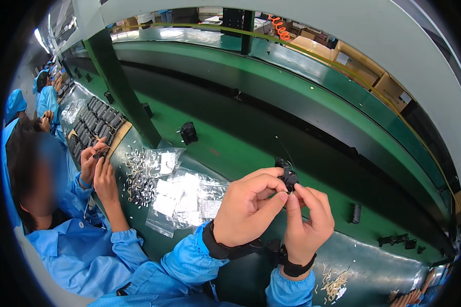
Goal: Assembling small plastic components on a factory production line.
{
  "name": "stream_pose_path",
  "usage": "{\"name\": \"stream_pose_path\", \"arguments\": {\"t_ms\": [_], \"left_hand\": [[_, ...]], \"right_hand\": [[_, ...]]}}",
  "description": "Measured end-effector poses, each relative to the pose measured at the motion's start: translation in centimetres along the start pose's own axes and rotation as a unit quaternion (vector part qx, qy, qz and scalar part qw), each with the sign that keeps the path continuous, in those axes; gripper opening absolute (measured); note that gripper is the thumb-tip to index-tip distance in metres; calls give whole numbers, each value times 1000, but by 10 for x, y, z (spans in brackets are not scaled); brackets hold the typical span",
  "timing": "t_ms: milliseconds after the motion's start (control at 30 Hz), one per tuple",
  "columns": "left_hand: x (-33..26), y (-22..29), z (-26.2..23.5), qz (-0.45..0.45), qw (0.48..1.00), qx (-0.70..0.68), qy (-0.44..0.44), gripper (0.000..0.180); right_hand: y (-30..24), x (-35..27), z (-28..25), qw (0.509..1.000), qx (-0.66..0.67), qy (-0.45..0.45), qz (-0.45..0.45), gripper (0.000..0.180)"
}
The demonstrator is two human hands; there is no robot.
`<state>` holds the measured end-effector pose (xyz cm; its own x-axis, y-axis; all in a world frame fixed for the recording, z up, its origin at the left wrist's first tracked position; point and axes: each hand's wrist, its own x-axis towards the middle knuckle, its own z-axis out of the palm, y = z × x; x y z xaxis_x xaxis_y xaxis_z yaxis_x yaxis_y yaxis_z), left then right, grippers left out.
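Note:
In front of me, over the green conveyor belt, both my hands meet at a small black plastic part [287, 175] with a thin dark wire rising from it. My left hand [248, 207] grips it from the left, fingers curled behind and thumb at its lower edge. From the right, my right hand [308, 220] pinches with thumb and forefinger at the same lower edge. A tiny pale bit shows between the fingertips, too small to name. The far side of the part and several fingers are partly hidden.
Clear plastic bags with white labels [187, 197] lie left of my hands beside a pile of small black and pale pieces [138, 176]. A co-worker [82, 245] sits close on my left. Pale strips [334, 282] lie at lower right. Black parts [188, 133] dot the belt.

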<state>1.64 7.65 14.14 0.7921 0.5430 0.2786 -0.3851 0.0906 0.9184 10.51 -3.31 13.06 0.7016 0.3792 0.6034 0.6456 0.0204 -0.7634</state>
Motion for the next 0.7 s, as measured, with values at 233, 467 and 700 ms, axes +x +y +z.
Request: {"name": "stream_pose_path", "arguments": {"t_ms": [233,467,700], "left_hand": [[-2,5,-4,23,996,86,11,13],[-4,6,-4,-8,1000,11,-22,10],[-3,22,-8,-59,985,-163,16,9]], "right_hand": [[0,4,-7,993,93,-53,43,16],[3,-4,-6,975,177,-37,127,9],[-19,-6,-7,960,224,-9,165,11]]}}
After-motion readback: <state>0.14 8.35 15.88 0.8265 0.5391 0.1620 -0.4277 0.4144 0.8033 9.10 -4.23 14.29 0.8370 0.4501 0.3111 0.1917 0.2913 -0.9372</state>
